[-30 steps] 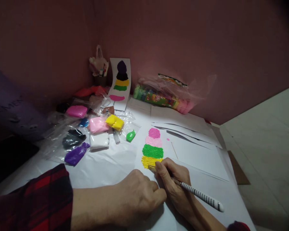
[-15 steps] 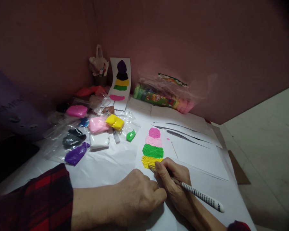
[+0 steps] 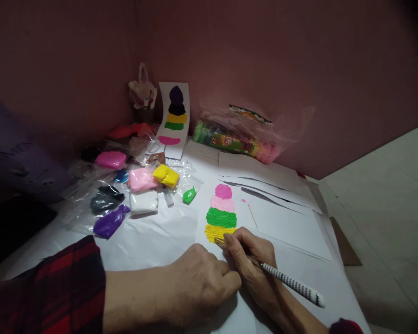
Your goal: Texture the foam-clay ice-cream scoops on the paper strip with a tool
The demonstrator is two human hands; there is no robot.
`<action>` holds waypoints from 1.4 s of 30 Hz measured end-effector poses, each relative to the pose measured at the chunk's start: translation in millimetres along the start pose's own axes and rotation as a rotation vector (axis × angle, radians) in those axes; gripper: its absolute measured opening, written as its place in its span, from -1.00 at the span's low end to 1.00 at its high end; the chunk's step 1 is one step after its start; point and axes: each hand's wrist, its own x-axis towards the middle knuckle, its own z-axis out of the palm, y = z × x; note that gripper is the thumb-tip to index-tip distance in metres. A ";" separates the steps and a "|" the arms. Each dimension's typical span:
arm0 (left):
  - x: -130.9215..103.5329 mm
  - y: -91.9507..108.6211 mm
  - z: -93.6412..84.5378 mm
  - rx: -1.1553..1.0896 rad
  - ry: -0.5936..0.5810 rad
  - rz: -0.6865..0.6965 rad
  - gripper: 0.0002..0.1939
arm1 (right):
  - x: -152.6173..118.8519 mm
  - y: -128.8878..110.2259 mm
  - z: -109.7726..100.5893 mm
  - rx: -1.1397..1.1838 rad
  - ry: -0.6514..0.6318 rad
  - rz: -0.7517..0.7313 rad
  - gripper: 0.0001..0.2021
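Observation:
My right hand (image 3: 252, 264) is closed round a fork (image 3: 296, 286) with a white, dark-patterned handle. Its metal end touches the lower edge of the yellow clay band (image 3: 218, 233). Above that band, on a white sheet of paper (image 3: 202, 204), come a green clay band (image 3: 221, 217), a light pink one (image 3: 222, 203) and a bright pink blob (image 3: 223, 191), all with a ridged surface. My left hand (image 3: 198, 285) lies in a fist on the paper just left of my right hand; its inner side is hidden.
Bagged clay lies at left: purple (image 3: 111, 222), white (image 3: 144, 203), yellow (image 3: 166, 175) and other colours. A card with coloured bands (image 3: 176, 125) leans at the back beside a clear clay pack (image 3: 235, 141). A thin stick (image 3: 252, 216) lies right of the clay bands.

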 end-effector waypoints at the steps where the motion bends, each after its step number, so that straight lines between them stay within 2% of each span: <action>1: 0.0 0.2 -0.3 0.001 -0.004 -0.002 -0.86 | 0.0 -0.4 0.0 -0.004 0.001 -0.003 -0.57; 19: 0.2 0.2 1.3 -0.004 -0.008 -0.012 -0.84 | 0.4 0.6 0.4 -0.005 0.004 -0.024 -0.59; 37: -0.8 0.0 2.4 -0.007 0.068 -0.007 -0.83 | 0.3 1.1 0.1 -0.024 -0.001 -0.012 -0.59; 42: -0.8 -0.1 2.2 0.007 0.047 -0.004 -0.86 | 0.2 1.3 -0.5 -0.032 -0.013 -0.007 -0.60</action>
